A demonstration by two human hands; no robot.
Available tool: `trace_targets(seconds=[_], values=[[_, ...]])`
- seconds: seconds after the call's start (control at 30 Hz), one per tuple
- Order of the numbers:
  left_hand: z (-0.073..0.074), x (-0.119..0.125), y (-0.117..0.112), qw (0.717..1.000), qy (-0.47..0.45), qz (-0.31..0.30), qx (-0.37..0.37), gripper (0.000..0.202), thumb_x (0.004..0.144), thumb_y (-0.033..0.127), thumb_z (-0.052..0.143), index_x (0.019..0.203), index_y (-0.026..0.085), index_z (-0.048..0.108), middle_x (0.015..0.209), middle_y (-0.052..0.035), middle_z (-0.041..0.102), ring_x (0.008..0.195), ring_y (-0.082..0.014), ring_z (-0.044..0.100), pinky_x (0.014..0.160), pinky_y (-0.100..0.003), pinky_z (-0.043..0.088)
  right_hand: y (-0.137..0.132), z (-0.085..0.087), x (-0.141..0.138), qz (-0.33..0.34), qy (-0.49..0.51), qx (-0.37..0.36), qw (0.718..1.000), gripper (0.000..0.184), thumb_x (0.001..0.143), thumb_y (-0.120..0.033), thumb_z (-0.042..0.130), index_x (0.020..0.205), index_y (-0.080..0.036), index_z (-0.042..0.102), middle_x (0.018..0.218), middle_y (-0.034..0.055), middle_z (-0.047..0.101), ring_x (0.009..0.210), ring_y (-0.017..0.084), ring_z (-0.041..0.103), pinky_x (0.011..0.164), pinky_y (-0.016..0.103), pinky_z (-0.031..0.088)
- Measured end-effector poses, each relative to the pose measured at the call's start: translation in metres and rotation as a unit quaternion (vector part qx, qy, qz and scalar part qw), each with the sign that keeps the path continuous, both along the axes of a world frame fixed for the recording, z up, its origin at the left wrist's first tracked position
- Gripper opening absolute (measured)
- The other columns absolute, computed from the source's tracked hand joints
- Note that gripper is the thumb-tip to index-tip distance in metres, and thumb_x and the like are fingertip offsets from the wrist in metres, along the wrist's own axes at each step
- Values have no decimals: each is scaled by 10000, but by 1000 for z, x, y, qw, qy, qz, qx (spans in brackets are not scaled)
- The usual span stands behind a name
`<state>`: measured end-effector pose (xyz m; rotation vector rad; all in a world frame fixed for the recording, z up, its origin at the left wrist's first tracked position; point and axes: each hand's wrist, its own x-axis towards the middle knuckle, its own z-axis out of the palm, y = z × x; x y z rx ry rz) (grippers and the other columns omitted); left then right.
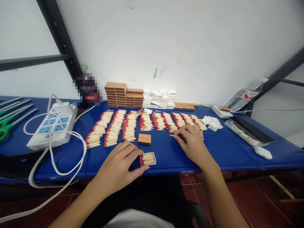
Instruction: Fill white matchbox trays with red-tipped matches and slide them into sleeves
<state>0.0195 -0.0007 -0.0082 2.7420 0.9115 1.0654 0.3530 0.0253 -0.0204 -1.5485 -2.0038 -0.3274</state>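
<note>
My left hand (121, 164) rests on the blue table (225, 148) and grips a small open matchbox tray (148, 158) filled with red-tipped matches, between fingers and thumb. My right hand (192, 141) lies fingers down on the near end of a row of matches (182, 122) and pinches a few of them. A brown matchbox sleeve (144, 139) lies flat between the hands. Long rows of red-tipped matches (114, 128) run across the table beyond both hands.
Stacks of brown matchbox sleeves (123, 95) and white trays (158, 98) stand against the wall. A white power strip (53, 125) with looping cable lies at left, green-handled scissors (9, 118) further left. Loose white trays (212, 123), a phone (251, 129) and a white device (262, 152) lie at right.
</note>
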Motion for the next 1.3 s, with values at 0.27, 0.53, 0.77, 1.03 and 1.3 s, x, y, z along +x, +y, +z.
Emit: trace_targets(seconds=[0.27,0.53,0.77,1.03,1.3], values=[[0,-1,-1,1000,2,3,1,238,988,320,818,1143,186,696,1028,-77,738,961,-263,664,907,-445,562,-4,6,-5,22,6,-10,1000,215,1098,-367,587,982,-230,703,1076,114,673,1063,313,537,965,500,446],[4,1,-1,1000,-8,-4,-9,251,972,317,839,1144,195,703,1031,-69,740,974,-259,665,910,-434,557,-50,37,-70,171,66,-100,978,119,1117,-305,606,1038,-249,675,1175,81,667,1159,266,574,1050,464,457],[4,1,-1,1000,-11,2,-7,245,968,317,842,1115,191,693,1044,-72,739,1005,-268,650,932,-449,556,-65,39,-98,186,23,-88,978,84,1098,-253,645,1021,-221,651,1157,77,690,1117,256,572,966,438,473],[3,1,0,1000,-9,5,-7,243,979,338,831,1128,197,701,1047,-79,746,1016,-273,661,937,-464,570,-61,38,-86,193,45,-123,972,71,1116,-257,608,1074,-244,663,1173,70,669,1137,252,564,1028,464,472],[5,2,0,1000,-18,6,-3,233,982,343,828,1128,214,700,1032,-68,742,998,-261,669,924,-442,564,-60,34,-76,200,56,-153,966,83,1103,-251,621,1043,-245,679,1186,85,671,1162,266,574,1020,473,513]])
